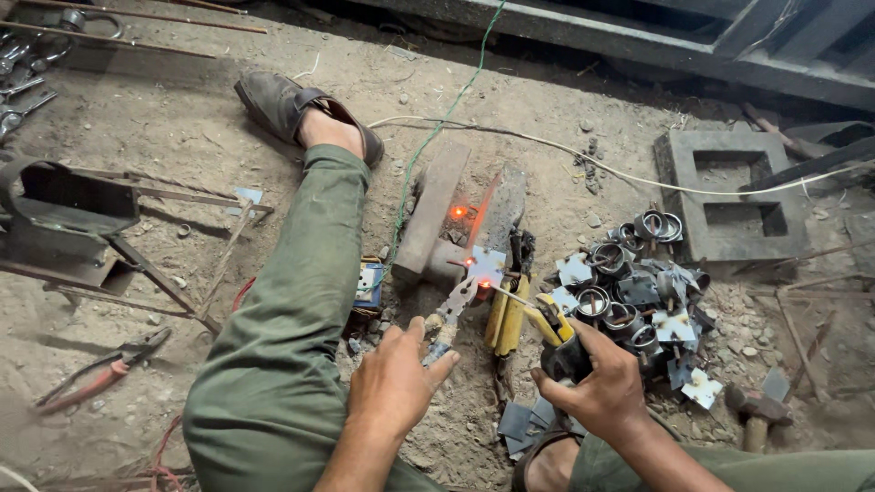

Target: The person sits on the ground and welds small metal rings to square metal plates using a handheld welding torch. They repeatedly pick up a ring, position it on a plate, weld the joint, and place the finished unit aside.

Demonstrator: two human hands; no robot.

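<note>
Two glowing orange spots mark the small square metal plate (486, 265) we see at the centre of the view, resting on a rusty steel block (436, 221) on the dirt floor (182, 109). Our left hand (394, 383) has its grip closed on the handles of a pair of pliers (453, 308), whose jaws pinch the near edge of the plate from about 7 o'clock. Our right hand (597, 383) has its grip wrapped around a yellow-and-black electrode holder (552, 321), and its thin rod (509, 293) reaches in from 4 o'clock; the tip seems to touch the plate, though glare makes that hard to confirm. A flat grey metal bar (503, 208) lies just beyond the plate at 12 o'clock. At 3 o'clock, a heap of finished plates with short pipe rings (629, 292) sits near the right hand. A green cable (437, 128) runs off toward 12 o'clock. Our left leg in green trousers (292, 301) stretches out at 9 o'clock, ending in a worn sandal (292, 107). Well apart at 8 o'clock lie red-handled pliers (100, 375).
</note>
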